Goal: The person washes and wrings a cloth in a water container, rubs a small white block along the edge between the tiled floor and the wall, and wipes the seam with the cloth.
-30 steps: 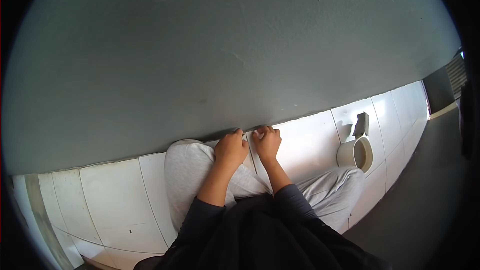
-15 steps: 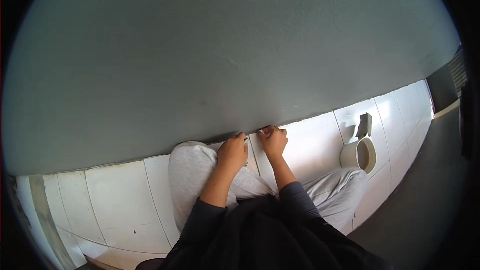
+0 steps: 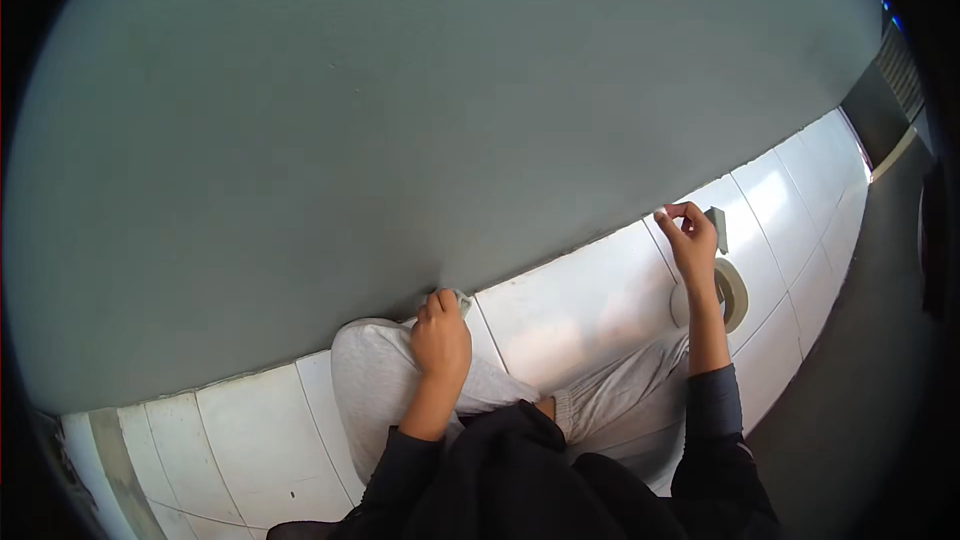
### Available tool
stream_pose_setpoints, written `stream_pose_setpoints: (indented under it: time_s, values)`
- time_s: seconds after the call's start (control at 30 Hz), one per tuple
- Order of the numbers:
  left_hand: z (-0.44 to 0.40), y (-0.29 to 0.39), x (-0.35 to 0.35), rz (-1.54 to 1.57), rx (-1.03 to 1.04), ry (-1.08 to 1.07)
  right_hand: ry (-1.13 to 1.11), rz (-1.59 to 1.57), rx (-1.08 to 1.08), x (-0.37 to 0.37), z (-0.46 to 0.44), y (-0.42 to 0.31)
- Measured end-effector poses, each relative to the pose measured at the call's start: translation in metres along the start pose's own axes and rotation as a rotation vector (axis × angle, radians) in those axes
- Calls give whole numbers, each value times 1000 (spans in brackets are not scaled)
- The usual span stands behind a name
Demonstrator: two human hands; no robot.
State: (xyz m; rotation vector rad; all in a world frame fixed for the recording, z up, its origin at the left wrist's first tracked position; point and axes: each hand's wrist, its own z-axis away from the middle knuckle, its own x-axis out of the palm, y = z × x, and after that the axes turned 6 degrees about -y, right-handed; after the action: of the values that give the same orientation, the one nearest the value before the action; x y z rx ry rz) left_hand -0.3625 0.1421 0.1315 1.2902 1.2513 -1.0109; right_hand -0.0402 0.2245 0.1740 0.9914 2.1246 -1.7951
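My left hand point(image 3: 441, 335) is closed near the foot of the grey wall, just above my left knee. A crumpled, pale grey-green piece point(image 3: 463, 302), perhaps cloth, sticks out beside its fingers. Farther right, my right hand point(image 3: 692, 236) is raised with thumb and fingertips pinched together. A small white piece point(image 3: 660, 212) shows at the fingertips, too small to name. Behind the right wrist stands a round whitish tub point(image 3: 738, 296), partly hidden by the forearm. Next to that hand, a grey-green block point(image 3: 718, 229) lies on the tiles.
The grey wall point(image 3: 450, 140) fills the upper view and meets the white tiled floor point(image 3: 570, 305) along a slanting edge. My legs point(image 3: 385, 380) in light grey trousers are folded on the tiles. A darker floor point(image 3: 850, 360) lies beyond the tiles at right.
My right hand has left the wall's base beside my left hand and moved right, over by the tub and block. My left hand has stayed close to the wall. The view has shifted slightly.
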Motion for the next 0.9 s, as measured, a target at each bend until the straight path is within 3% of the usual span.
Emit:
stream_pose_setpoints:
  time_s: [0.17,0.27,0.5,0.57,0.9]
  values:
    - [-3,15,73,-157,-117,-231,53,-292,179,20,21,42]
    - [-1,11,113,-109,-156,-367,1,-351,183,20,19,25]
    - [26,12,126,-202,-81,-466,-44,-457,177,5,12,38]
    - [15,22,112,-27,-195,-709,-45,-482,202,-2,11,37]
    - [8,9,113,56,1,-764,-23,-691,239,-9,7,31]
